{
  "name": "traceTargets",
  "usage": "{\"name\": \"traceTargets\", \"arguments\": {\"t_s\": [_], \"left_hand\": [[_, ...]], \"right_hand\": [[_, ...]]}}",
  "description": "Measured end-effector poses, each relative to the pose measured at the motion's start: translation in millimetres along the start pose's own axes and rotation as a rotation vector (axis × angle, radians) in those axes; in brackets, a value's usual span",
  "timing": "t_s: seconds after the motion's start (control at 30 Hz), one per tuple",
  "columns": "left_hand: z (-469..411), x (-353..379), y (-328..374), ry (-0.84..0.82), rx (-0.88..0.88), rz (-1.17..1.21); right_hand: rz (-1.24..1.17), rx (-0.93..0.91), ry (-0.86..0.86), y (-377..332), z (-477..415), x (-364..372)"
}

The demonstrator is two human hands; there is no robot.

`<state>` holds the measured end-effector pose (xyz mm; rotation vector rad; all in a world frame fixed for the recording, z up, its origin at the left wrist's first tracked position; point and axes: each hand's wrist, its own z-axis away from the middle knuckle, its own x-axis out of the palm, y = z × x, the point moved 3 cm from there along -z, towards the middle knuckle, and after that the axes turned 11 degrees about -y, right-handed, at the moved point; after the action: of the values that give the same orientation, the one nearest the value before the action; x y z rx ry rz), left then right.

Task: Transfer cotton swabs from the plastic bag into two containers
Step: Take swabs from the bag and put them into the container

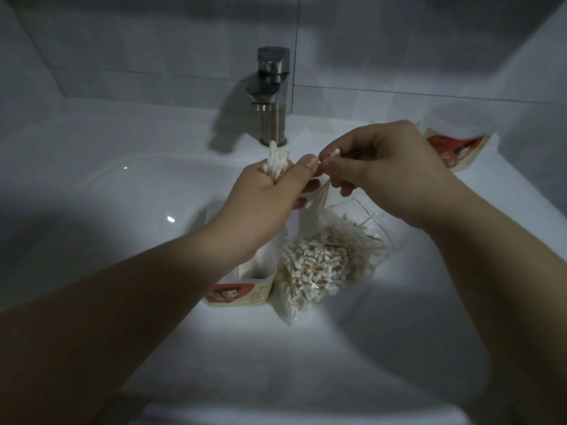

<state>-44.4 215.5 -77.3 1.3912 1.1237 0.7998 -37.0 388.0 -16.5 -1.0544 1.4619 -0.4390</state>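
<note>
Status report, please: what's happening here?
Left hand grips swab bundle; right hand pinches single swab. Plastic bag lies in sink, beside container. Nothing in the way.

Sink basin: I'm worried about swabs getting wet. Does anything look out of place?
Yes: the plastic bag and a container sit inside the basin, below the faucet, an odd spot; no running water is visible.

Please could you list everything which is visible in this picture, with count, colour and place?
sink: one, white, fills most of the view
faucet: one, grey metal, behind the basin
plastic bag: one, clear, full of swabs, in the basin
container: one, white with red label, left of the bag
labelled item: one, red and cream, on the rim at right; kind unclear
swab bundle: one, white, above the basin
single swab: one, white, beside the bundle
left hand: grips the bundle
right hand: fingers pinch the single swab
</note>
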Motion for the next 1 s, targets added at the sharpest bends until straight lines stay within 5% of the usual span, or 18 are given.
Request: {"name": "traceTargets", "arguments": {"t_s": [0.17,0.63,1.0], "left_hand": [[3,8,4,-0.115,-0.011,0.128],[3,13,9,-0.184,-0.188,0.194],[2,12,3,-0.212,-0.384,0.353]], "right_hand": [[-0.169,-0.036,-0.09,-2,0,14],[0.07,-0.026,0.024,3,-2,21],[0.121,-0.027,-0.311,-1,3,31]]}}
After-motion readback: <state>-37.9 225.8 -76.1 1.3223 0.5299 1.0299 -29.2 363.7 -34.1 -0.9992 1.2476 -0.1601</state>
